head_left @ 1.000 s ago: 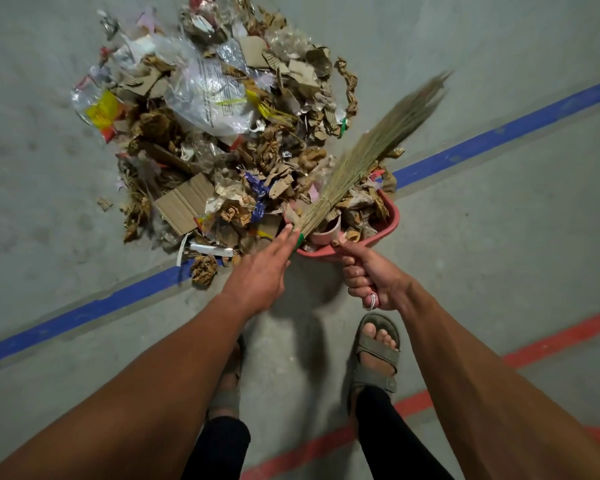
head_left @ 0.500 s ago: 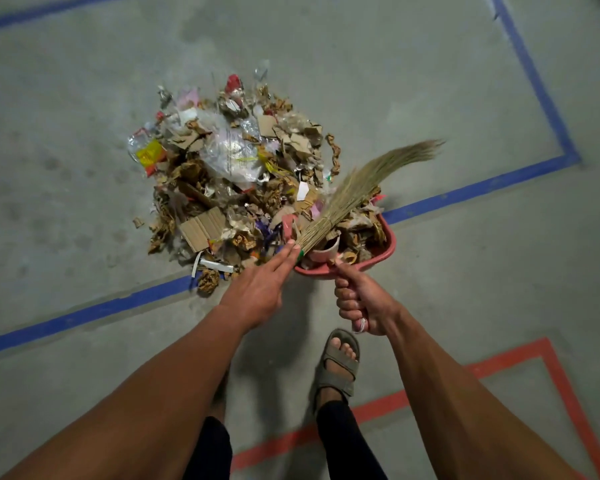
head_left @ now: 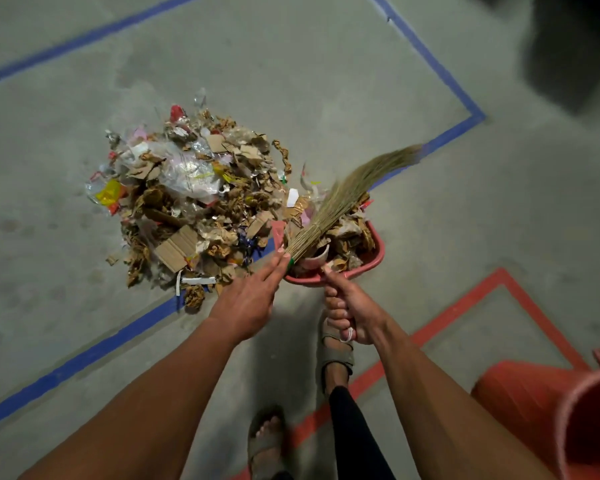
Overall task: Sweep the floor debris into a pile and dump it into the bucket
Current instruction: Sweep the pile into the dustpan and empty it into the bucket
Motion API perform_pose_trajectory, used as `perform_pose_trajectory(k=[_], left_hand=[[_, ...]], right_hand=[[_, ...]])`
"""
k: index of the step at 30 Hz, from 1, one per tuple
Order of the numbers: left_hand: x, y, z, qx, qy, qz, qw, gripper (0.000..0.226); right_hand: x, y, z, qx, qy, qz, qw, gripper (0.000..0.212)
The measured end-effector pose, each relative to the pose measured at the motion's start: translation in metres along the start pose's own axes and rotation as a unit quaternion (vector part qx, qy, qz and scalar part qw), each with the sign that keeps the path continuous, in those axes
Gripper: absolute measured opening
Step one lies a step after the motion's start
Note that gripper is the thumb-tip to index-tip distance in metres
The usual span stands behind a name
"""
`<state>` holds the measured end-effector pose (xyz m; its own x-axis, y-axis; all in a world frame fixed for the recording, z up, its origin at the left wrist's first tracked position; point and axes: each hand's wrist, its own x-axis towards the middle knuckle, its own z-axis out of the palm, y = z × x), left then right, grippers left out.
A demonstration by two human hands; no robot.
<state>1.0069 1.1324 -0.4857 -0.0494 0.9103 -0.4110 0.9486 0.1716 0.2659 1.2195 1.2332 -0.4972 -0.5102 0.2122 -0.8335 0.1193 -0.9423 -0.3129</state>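
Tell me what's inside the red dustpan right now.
The red dustpan holds torn cardboard scraps and a pale paper cup. The broom lies across its left part, hiding whatever is beneath; the pan's bottom is covered.

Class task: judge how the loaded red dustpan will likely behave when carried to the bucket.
The dustpan is heaped above its rim, so loose scraps will probably spill if tilted. Its load looks like paper and cardboard, likely light. The right hand grips one handle, so it may tip.
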Motion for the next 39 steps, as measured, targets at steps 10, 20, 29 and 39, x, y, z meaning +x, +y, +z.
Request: perform_pose_trajectory(k=[10, 20, 29, 39], left_hand=[[-0.037, 0.083, 0.018, 0.066, -0.052, 0.130, 0.988, 0.082], [-0.039, 0.258, 0.036, 0.117, -0.072, 0.294, 0.946, 0.078], [-0.074, 0.447, 0.049, 0.146, -0.085, 0.390, 0.905, 0.087], [-0.104, 0.575, 0.101, 0.153, -0.125, 0.433, 0.879, 0.092]], right_hand=[[-0.082, 0.101, -0.059, 0.155, 0.027, -0.088, 0.984, 0.046], [-0.217, 0.163, -0.170, 0.265, 0.104, -0.177, 0.942, 0.049], [-0.359, 0.214, -0.271, 0.345, 0.143, -0.240, 0.896, 0.048], [-0.444, 0.264, -0.365, 0.408, 0.149, -0.223, 0.872, 0.049]])
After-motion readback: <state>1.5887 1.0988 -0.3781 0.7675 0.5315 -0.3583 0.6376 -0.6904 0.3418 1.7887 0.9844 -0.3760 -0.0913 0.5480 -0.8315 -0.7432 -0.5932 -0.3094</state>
